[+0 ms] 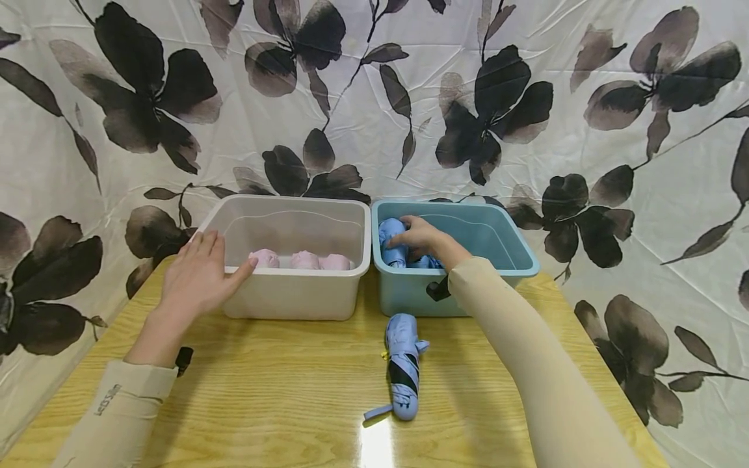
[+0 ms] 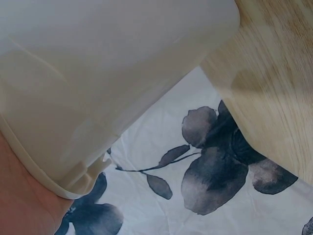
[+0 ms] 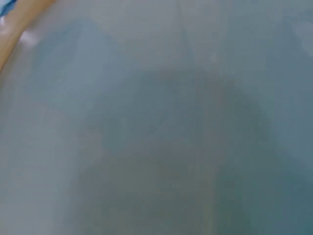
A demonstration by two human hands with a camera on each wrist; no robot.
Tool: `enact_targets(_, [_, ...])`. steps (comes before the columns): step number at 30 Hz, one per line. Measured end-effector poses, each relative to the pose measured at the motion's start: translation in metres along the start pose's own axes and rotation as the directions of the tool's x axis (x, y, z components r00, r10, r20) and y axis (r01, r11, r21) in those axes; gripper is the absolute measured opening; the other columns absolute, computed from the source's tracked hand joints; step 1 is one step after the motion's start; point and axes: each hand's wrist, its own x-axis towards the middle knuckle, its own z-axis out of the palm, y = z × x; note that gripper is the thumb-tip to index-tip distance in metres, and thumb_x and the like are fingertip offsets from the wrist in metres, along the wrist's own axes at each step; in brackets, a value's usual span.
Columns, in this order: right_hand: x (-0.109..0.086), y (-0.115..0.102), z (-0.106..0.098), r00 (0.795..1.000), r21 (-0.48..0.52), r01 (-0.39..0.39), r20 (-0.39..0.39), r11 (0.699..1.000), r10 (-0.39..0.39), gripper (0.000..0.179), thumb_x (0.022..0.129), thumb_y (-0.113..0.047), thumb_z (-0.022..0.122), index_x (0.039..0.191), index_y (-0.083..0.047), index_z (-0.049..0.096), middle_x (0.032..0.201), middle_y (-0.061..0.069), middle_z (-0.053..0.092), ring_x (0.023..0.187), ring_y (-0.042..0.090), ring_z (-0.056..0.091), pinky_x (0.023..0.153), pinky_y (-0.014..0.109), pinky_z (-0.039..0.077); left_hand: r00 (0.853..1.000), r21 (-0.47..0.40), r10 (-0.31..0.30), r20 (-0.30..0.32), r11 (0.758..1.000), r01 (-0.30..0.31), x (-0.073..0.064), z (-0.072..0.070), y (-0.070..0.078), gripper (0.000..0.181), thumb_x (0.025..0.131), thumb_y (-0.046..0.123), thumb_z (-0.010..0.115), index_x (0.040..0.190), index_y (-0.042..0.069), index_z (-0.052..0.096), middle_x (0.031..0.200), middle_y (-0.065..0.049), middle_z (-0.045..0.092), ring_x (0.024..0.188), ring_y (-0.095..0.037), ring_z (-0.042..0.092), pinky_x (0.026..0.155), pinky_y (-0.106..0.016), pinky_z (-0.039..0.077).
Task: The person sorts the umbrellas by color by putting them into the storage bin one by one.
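Note:
In the head view my right hand point(image 1: 430, 237) reaches into the blue bin point(image 1: 404, 299) and grips a folded blue umbrella point(image 1: 391, 233) near its left wall. More blue fabric point(image 1: 427, 262) lies under that hand, partly hidden. My left hand point(image 1: 196, 276) rests with extended fingers on the left rim of the white bin point(image 1: 292, 296). Several rounded pink bundles point(image 1: 305, 260) sit inside the white bin, their lower parts hidden by its front wall. On the table in front of the blue bin lies another folded blue umbrella point(image 1: 404, 338), its strap trailing left.
Both bins stand side by side toward the back of the wooden table point(image 1: 281, 390). Behind them hangs a white curtain point(image 1: 409, 39) with dark flowers. The right wrist view holds mostly a blurred, close bluish wall point(image 3: 156, 122).

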Motion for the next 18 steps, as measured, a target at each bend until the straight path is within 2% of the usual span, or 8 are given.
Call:
enact_targets(3, [0.004, 0.001, 0.003, 1.0, -0.034, -0.008, 0.012, 0.999, 0.008, 0.094, 0.092, -0.011, 0.077, 0.166, -0.011, 0.02, 0.164, 0.023, 0.027, 0.141, 0.04, 0.044, 0.107, 0.056, 0.05, 1.0, -0.002, -0.002, -0.001, 1.0, 0.002, 0.0, 0.0, 0.0, 0.103, 0.103, 0.07, 0.031, 0.153, -0.02, 0.026, 0.16, -0.042, 0.022, 0.15, -0.059, 0.016, 0.123, -0.066, 0.014])
enact_targets(6, [0.009, 0.004, 0.005, 1.0, -0.114, 0.005, 0.016, 0.993, -0.003, 0.095, 0.091, -0.012, 0.078, 0.166, -0.01, 0.02, 0.166, 0.022, 0.027, 0.143, 0.037, 0.041, 0.112, 0.053, 0.046, 1.0, -0.002, -0.004, -0.004, 1.0, 0.004, 0.0, 0.001, 0.0, 0.103, 0.103, 0.07, 0.032, 0.153, -0.02, 0.026, 0.16, -0.041, 0.022, 0.15, -0.059, 0.016, 0.123, -0.065, 0.014])
enact_targets(11, [0.016, 0.008, 0.007, 0.999, -0.27, 0.037, 0.04, 0.962, -0.027, 0.096, 0.09, -0.015, 0.08, 0.166, -0.007, 0.021, 0.167, 0.02, 0.027, 0.149, 0.035, 0.033, 0.122, 0.049, 0.034, 1.0, -0.002, -0.006, -0.005, 1.0, 0.006, 0.001, 0.001, 0.0, 0.103, 0.103, 0.07, 0.032, 0.154, -0.02, 0.026, 0.16, -0.041, 0.023, 0.15, -0.059, 0.017, 0.123, -0.065, 0.014])
enact_targets(14, [0.017, 0.009, 0.009, 0.996, -0.333, 0.05, 0.088, 0.941, -0.022, 0.095, 0.092, -0.014, 0.078, 0.166, -0.008, 0.019, 0.169, 0.02, 0.024, 0.151, 0.035, 0.031, 0.123, 0.049, 0.032, 1.0, 0.001, -0.005, 0.0, 1.0, 0.005, 0.001, 0.001, 0.0, 0.103, 0.103, 0.07, 0.031, 0.154, -0.02, 0.025, 0.16, -0.042, 0.023, 0.15, -0.059, 0.017, 0.123, -0.065, 0.014])
enact_targets(18, [0.016, 0.01, 0.012, 0.974, -0.383, 0.093, 0.225, 0.919, -0.005, 0.091, 0.098, -0.01, 0.068, 0.168, -0.012, 0.009, 0.172, 0.017, 0.017, 0.153, 0.034, 0.028, 0.117, 0.044, 0.04, 1.0, 0.005, -0.006, 0.005, 1.0, 0.006, 0.002, 0.002, -0.001, 0.103, 0.103, 0.07, 0.031, 0.154, -0.02, 0.025, 0.16, -0.042, 0.023, 0.15, -0.059, 0.017, 0.123, -0.065, 0.014])
